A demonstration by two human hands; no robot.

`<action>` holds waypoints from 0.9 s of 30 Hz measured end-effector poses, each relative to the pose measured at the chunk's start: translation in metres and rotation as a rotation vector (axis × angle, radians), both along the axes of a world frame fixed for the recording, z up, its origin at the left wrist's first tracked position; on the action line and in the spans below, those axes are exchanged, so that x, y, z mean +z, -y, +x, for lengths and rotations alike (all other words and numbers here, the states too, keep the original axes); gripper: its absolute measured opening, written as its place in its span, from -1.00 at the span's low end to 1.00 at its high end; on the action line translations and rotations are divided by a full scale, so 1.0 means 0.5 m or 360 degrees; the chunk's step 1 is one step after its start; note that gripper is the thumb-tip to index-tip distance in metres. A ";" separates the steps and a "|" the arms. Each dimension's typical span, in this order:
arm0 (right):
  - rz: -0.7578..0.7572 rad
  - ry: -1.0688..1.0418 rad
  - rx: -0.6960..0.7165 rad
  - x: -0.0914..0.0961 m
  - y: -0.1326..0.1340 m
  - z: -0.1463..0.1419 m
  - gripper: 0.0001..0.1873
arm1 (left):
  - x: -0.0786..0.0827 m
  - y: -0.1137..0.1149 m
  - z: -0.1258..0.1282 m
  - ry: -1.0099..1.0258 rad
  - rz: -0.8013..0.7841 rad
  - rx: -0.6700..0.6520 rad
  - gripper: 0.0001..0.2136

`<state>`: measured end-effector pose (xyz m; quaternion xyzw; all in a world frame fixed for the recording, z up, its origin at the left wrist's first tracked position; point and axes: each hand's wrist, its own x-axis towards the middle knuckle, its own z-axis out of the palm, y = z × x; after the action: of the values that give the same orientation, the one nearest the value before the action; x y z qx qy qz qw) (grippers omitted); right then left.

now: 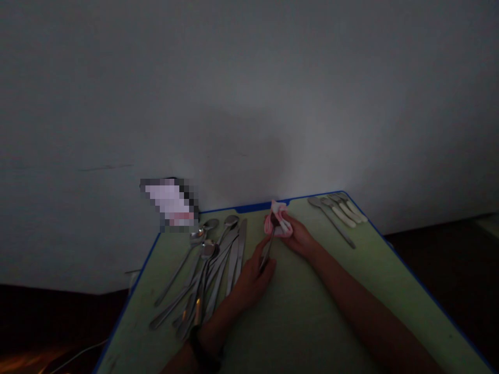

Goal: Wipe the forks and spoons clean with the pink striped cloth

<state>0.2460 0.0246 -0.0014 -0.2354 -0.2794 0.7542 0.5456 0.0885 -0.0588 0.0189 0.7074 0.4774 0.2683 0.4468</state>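
My left hand [253, 275] grips the handle of a metal spoon [266, 254], its fingers closed round the lower end. A pink and white cloth [278, 218] is bunched about the spoon's head, which is mostly hidden in its folds. My right hand [298, 236] is closed on this cloth from the right side. Left of my left hand lies a loose pile of metal cutlery [212, 270], with several spoons and table knives overlapping. Over on the right, a long-handled spoon [333, 223] lies beside several white-handled pieces of cutlery [343, 213].
The green tabletop [304, 322] has a blue edge and stands against a grey wall [249, 93]. At its back left corner, a blurred-out, bright-faced device [169, 200] leans by the wall. A pale cable [80, 356] runs at the lower left, beyond the table.
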 end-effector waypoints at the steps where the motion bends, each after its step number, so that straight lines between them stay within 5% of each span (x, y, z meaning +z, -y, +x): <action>1: 0.0002 0.0004 -0.0001 0.000 0.001 0.000 -0.72 | 0.000 0.000 -0.001 -0.0007 0.0007 -0.0002 -0.52; 27: 0.0025 -0.0033 0.0029 0.002 0.004 0.001 -0.71 | -0.002 -0.002 -0.002 -0.0046 0.0029 -0.0057 -0.48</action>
<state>0.2466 0.0226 -0.0003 -0.2206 -0.2817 0.7594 0.5434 0.0876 -0.0576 0.0179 0.7237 0.4686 0.2544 0.4381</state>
